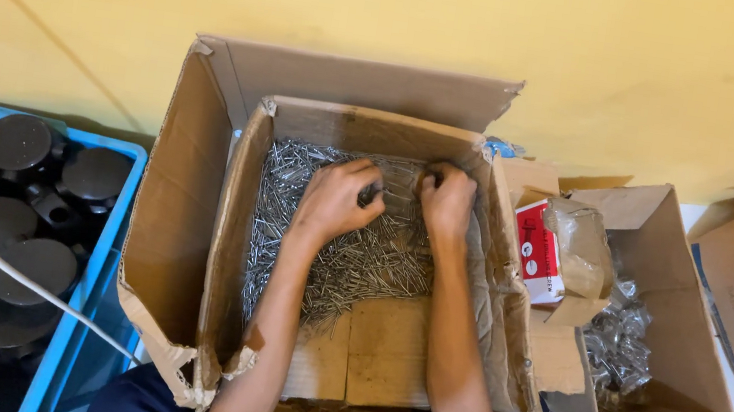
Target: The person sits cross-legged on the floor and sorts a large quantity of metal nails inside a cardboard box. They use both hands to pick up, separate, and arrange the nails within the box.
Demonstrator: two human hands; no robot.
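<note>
1. Nearest to us, our two forearms reach into the inner cardboard box (236, 216), whose bare cardboard floor (385, 352) shows at the near end.
2. Further in lies the heap of thin steel nails (358, 267), covering the middle and far part of the box floor; most of them lie loose there.
3. Our left hand (334, 200) rests on the heap with fingers curled shut around a small dark piece; what it is we cannot tell.
4. Our right hand (447, 200) is closed too, knuckles up, pressed into the nails at the far end.
5. To the left stands a blue crate (92, 292) of black round-capped parts (17, 143).
6. To the right, an open carton (663, 276) holds shiny metal fittings (618, 342) and a red-and-white packet (538, 249).
7. Beyond, an outer cardboard box (191, 162) meets the yellow wall (395, 9).
</note>
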